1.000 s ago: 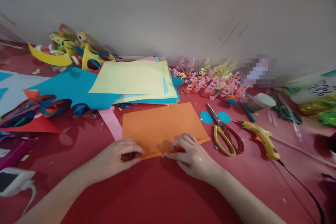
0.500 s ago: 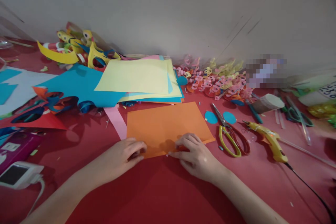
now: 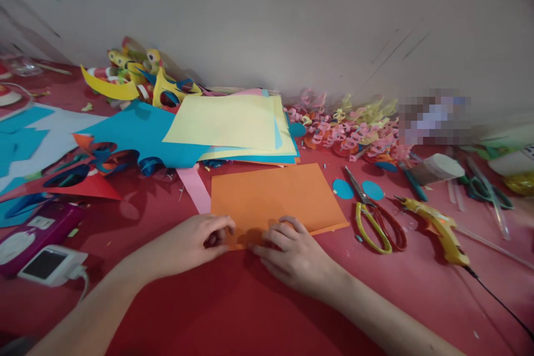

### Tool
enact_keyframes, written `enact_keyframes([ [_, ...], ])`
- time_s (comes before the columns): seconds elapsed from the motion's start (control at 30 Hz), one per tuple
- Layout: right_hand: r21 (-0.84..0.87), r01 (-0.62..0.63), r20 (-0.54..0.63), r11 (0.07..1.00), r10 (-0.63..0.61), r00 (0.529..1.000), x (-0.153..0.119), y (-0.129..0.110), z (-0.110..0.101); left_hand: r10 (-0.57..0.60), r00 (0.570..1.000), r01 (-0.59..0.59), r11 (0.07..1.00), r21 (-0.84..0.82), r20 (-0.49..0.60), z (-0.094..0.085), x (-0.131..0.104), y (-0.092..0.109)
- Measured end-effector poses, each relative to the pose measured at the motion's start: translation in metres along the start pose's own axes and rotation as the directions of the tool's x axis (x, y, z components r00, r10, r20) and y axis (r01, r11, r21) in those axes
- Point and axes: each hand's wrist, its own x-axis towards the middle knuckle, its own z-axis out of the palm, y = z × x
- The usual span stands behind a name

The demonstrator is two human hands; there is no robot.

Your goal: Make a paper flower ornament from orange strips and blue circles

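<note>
An orange sheet (image 3: 275,194) lies on the red table, with a narrow folded strip along its near edge. My left hand (image 3: 200,242) is at the sheet's near left corner, its fingers curled together on the paper. On the near edge, just right of it, rests my right hand (image 3: 292,253), fingers bent but apart, the tips touching the paper. A pink strip (image 3: 195,189) shows beside the sheet's left edge. To the right are scissors (image 3: 375,217) with yellow and red handles and two blue paper circles (image 3: 343,189).
Pale yellow sheets (image 3: 229,122) and a cut blue sheet (image 3: 154,139) lie behind. Pink and yellow paper curls (image 3: 354,125) line the wall. A yellow glue gun (image 3: 442,228) and paper cup (image 3: 438,169) are at right, a purple box (image 3: 41,233) and white device (image 3: 52,266) at left.
My right hand has slid left along the sheet's near edge, closer to my left hand. More of the folded strip shows at the right. The whole view has shifted slightly.
</note>
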Motion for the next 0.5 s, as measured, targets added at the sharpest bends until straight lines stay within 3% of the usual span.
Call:
enact_keyframes([
  [0.5,0.041,-0.008,0.111,0.999,0.003,0.994,0.005,-0.0063,0.005,-0.077,0.997,0.076,0.994,0.078,0.013,-0.0031,-0.0035,0.0021],
])
